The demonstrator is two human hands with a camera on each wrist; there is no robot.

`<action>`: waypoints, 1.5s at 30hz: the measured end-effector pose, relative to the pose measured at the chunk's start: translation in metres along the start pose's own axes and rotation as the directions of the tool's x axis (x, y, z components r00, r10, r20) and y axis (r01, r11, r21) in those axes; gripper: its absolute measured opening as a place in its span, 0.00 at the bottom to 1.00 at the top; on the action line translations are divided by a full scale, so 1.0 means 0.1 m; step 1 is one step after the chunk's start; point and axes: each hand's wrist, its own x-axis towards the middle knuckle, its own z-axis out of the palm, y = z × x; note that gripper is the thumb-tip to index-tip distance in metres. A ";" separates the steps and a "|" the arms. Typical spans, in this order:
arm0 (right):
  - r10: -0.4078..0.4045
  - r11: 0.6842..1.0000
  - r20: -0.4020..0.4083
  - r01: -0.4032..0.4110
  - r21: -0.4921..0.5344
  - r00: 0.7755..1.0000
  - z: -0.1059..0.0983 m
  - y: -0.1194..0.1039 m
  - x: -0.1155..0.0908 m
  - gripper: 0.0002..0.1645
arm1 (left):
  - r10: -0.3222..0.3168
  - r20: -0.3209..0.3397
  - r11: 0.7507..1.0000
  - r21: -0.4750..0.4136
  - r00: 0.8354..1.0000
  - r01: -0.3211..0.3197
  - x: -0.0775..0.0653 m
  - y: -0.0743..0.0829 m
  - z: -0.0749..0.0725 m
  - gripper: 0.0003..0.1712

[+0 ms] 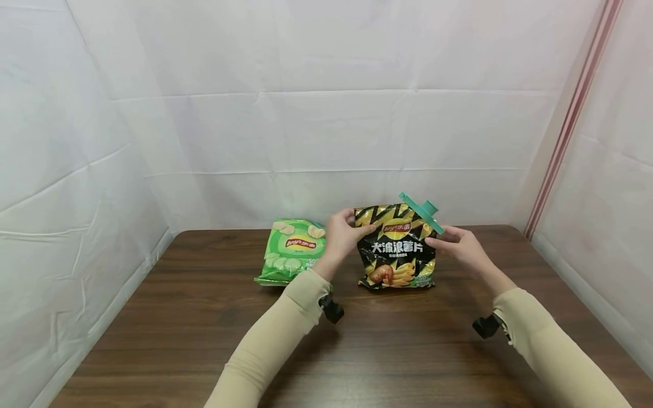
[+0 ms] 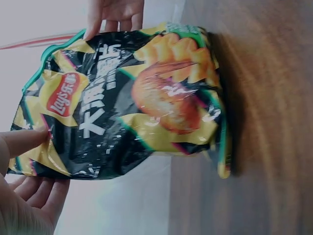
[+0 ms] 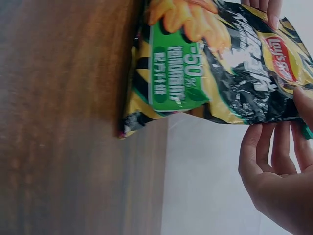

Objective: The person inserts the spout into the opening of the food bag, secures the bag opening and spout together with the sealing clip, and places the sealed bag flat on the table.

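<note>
A black and yellow Lay's chip bag (image 1: 380, 262) stands upright on the table, its front facing me. My left hand (image 1: 338, 239) pinches the bag's upper left edge, thumb in front and fingers behind, as the left wrist view shows. On the other side, my right hand (image 1: 465, 249) pinches the right edge below the clip, its thumb on the front in the right wrist view (image 3: 274, 183). A teal bag clip (image 1: 422, 212) with a short round spout lies slantwise across the bag's upper right corner. How far the clip is fastened I cannot tell.
A green Lay's chip bag (image 1: 285, 246) lies left of the black one, partly covered by my left hand and wrist. The brown wooden table (image 1: 204, 340) reaches back to a white cloth wall (image 1: 306, 130), with more cloth at both sides.
</note>
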 end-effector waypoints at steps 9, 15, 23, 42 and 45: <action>0.114 0.988 0.068 -0.120 0.093 0.991 0.02 0.13 -0.03 0.50 | -0.008 0.043 0.997 0.076 0.999 0.005 -0.14 -0.17 0.05 0.13; 0.167 0.976 0.102 -0.179 0.126 0.981 0.04 0.18 -0.05 0.50 | -0.059 0.078 0.987 0.154 0.995 0.046 -0.22 -0.24 0.12 0.18; 0.199 0.962 0.110 -0.216 0.168 0.974 0.10 0.24 -0.04 0.42 | -0.094 0.068 0.977 0.196 0.993 0.079 -0.25 -0.28 0.19 0.21; 0.218 0.949 0.077 -0.230 0.216 0.973 0.14 0.27 -0.04 0.46 | -0.110 -0.013 0.987 0.119 0.994 0.111 -0.22 -0.38 0.31 0.20; 0.228 0.947 0.067 -0.238 0.215 0.971 0.14 0.25 -0.04 0.45 | -0.130 -0.025 0.986 0.105 0.991 0.132 -0.19 -0.40 0.34 0.21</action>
